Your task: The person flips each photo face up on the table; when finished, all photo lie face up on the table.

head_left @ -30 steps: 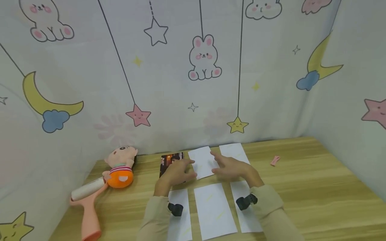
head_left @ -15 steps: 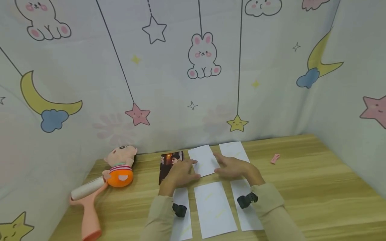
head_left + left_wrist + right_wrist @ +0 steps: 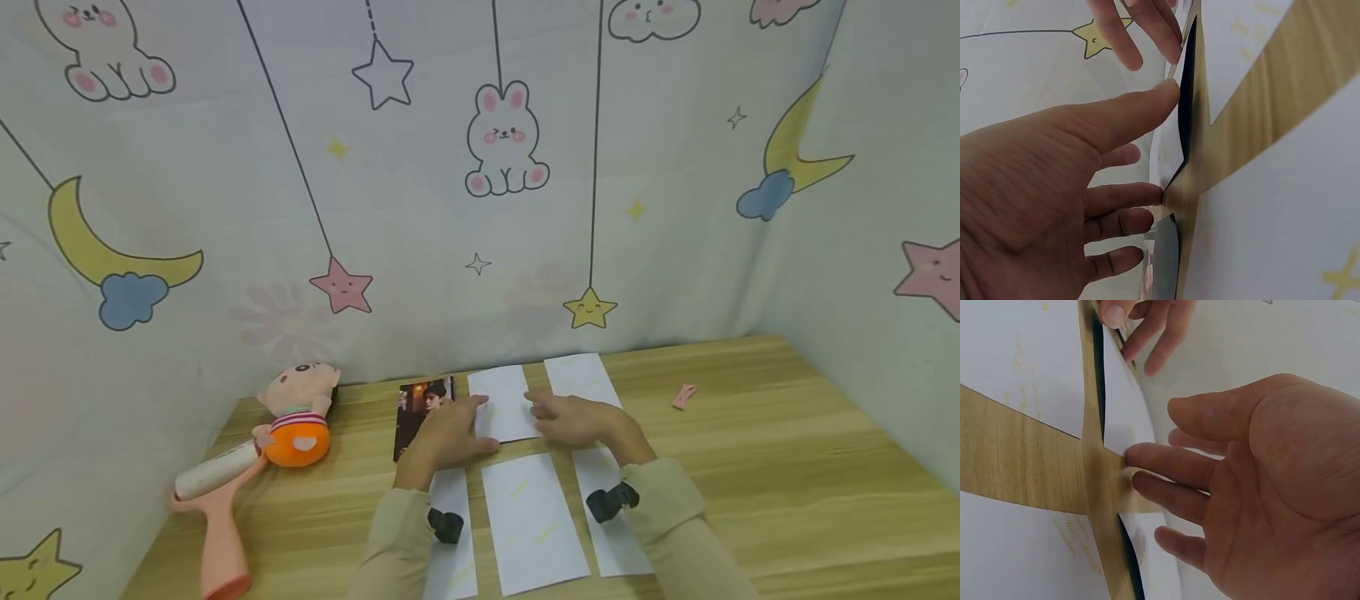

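Note:
Between the two hands lies a white card (image 3: 504,407) in the back row. The left hand (image 3: 447,435) is at its left edge, with the thumb and a fingertip touching the card in the left wrist view, fingers fairly straight. At the card's right side is the right hand (image 3: 572,418); in the right wrist view its fingertips (image 3: 1135,454) reach the card's corner, its thumb lifted off. The card's near edge stands slightly off the table. A dark photo card (image 3: 414,417) is partly behind the left hand, and another white card (image 3: 581,377) lies behind the right hand.
In the front row are three white cards, the middle one (image 3: 534,525) fully visible and the outer ones partly under the wrists. A plush toy (image 3: 300,417) and a pink-handled roller (image 3: 223,533) lie at left, a small pink bow (image 3: 684,397) at right. A patterned curtain hangs behind.
The left hand has moved slightly right and the back-row card has turned a little straighter. The right hand's fingers have shifted at the card's right side.

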`<action>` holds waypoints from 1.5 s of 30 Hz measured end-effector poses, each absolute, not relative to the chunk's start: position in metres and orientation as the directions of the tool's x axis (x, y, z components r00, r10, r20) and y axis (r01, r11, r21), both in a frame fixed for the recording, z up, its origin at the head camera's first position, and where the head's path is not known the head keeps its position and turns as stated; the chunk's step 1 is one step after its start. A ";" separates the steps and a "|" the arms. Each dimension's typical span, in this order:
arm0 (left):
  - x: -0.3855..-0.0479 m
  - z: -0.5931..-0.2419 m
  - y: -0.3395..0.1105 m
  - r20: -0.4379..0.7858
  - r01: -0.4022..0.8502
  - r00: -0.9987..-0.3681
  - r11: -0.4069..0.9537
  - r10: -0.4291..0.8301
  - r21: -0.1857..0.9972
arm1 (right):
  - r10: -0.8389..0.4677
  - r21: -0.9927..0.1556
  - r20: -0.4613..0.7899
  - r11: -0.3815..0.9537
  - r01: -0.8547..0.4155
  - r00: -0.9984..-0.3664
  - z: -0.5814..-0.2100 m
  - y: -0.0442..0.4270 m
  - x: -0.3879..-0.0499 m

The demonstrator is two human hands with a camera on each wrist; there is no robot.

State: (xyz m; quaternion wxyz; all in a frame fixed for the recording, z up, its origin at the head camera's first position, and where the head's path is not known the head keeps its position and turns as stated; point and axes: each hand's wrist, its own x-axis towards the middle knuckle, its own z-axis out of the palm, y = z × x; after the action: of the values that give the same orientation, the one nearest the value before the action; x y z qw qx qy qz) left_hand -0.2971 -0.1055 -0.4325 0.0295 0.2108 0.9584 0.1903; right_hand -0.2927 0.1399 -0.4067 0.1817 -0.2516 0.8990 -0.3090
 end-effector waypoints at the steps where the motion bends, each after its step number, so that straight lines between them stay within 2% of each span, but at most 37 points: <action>1: -0.297 -0.433 -0.105 0.027 0.395 -0.909 0.839 0.416 0.375 | -0.564 -0.647 -0.169 0.682 -0.341 -0.808 -0.407 0.139 -0.293; 9: -0.292 -0.427 -0.103 0.041 0.389 -0.914 0.842 0.404 0.373 | -0.570 -0.692 -0.174 0.651 -0.312 -0.803 -0.412 0.137 -0.295; 21: -0.290 -0.426 -0.096 0.046 0.360 -0.931 0.894 0.361 0.268 | -0.562 -0.706 -0.181 0.646 -0.291 -0.807 -0.413 0.142 -0.296; 32: -0.292 -0.429 -0.095 0.028 0.352 -0.933 0.897 0.358 0.266 | -0.552 -0.687 -0.134 0.651 -0.324 -0.823 -0.407 0.143 -0.296; 39: -0.291 -0.428 -0.094 0.032 0.401 -0.914 0.887 0.405 0.230 | -0.545 -0.675 -0.090 0.649 -0.352 -0.833 -0.406 0.142 -0.299; 45: -0.290 -0.426 -0.092 -0.002 0.437 -0.896 0.882 0.444 0.176 | -0.559 -0.711 -0.011 0.587 -0.387 -0.829 -0.401 0.141 -0.300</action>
State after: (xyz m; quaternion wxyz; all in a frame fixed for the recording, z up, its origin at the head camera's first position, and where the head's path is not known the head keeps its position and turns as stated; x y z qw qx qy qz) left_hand -0.2897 -0.0923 -0.4260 0.0211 0.2272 0.9698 0.0857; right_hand -0.3001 0.1409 -0.4007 0.1175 -0.2677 0.8830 -0.3672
